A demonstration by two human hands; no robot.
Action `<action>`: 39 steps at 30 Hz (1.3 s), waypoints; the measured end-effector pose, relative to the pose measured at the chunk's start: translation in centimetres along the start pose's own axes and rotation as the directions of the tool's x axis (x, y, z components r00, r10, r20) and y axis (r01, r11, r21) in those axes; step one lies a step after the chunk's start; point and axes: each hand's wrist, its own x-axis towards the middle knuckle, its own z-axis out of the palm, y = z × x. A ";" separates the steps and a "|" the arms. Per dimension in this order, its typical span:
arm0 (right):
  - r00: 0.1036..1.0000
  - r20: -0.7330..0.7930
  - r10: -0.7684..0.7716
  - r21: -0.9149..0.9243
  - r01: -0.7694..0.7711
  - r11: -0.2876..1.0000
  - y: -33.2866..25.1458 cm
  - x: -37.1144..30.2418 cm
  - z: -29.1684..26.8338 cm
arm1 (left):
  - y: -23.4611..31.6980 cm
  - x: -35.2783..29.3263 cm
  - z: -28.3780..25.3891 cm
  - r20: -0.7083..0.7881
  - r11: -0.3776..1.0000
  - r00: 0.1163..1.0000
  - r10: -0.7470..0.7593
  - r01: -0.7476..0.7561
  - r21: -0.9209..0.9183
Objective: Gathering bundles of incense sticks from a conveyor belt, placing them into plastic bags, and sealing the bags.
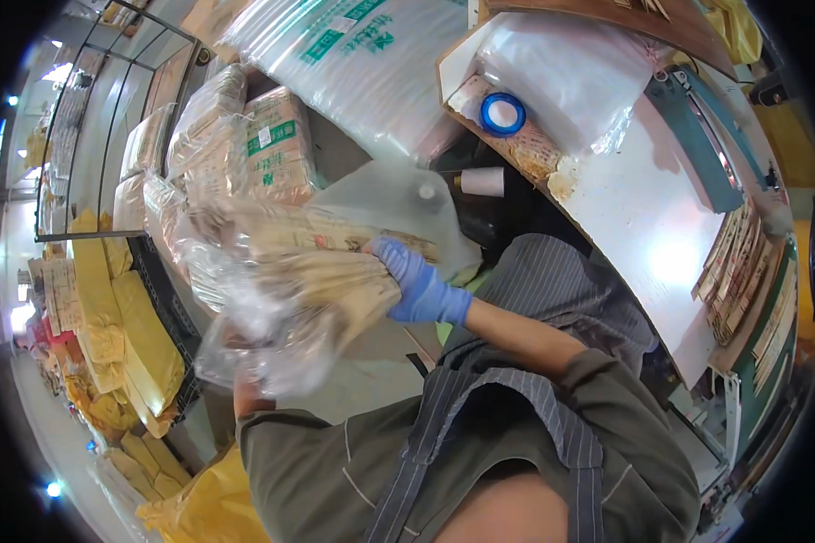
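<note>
My right hand (412, 282), in a blue glove, is closed round the near end of a bundle of slim tan sticks (349, 285), which look paper-wrapped. A crumpled clear plastic bag (272, 339) covers the bundle's left part, blurred and shiny. My left forearm (250, 400) reaches up beneath the bag; the plastic and its glare hide the fingers of that hand. Just beyond the bundle lies a translucent plastic sheet or bag (371, 195), with more tan sticks showing along its near edge.
Wrapped packs (276, 145) are stacked at the far left, beside a black wire rack (118, 54). Large clear bags (362, 63) lie ahead. On the right, a white table (643, 208) holds a blue tape roll (503, 115) and stick bundles (733, 271). Yellow sacks (122, 317) line the left.
</note>
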 end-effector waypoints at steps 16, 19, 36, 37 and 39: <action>0.390 0.446 0.806 -0.612 -0.523 0.592 13.2 -8.3 0.2 | -0.4 -0.7 2.5 -0.037 0.569 0.999 0.022 0.018 0.822; 0.664 0.417 0.621 -0.391 -0.485 0.782 7.6 -7.3 -2.5 | 2.4 -2.4 0.8 0.035 0.368 0.998 0.050 -0.051 0.928; 0.289 -0.956 -0.038 -0.290 -0.925 0.245 -3.1 -25.2 -46.2 | -3.9 19.1 34.5 0.596 0.587 0.802 0.023 -0.494 0.641; 0.174 -0.973 -0.150 -0.159 -0.981 -0.108 -6.7 -29.5 -51.5 | -5.8 20.3 38.7 0.623 0.730 0.782 -0.018 -0.415 0.542; -0.189 -0.943 -0.273 0.288 -0.877 -0.386 -11.6 -38.2 -57.5 | -11.4 24.0 44.7 0.760 0.815 0.650 -0.004 -0.438 0.380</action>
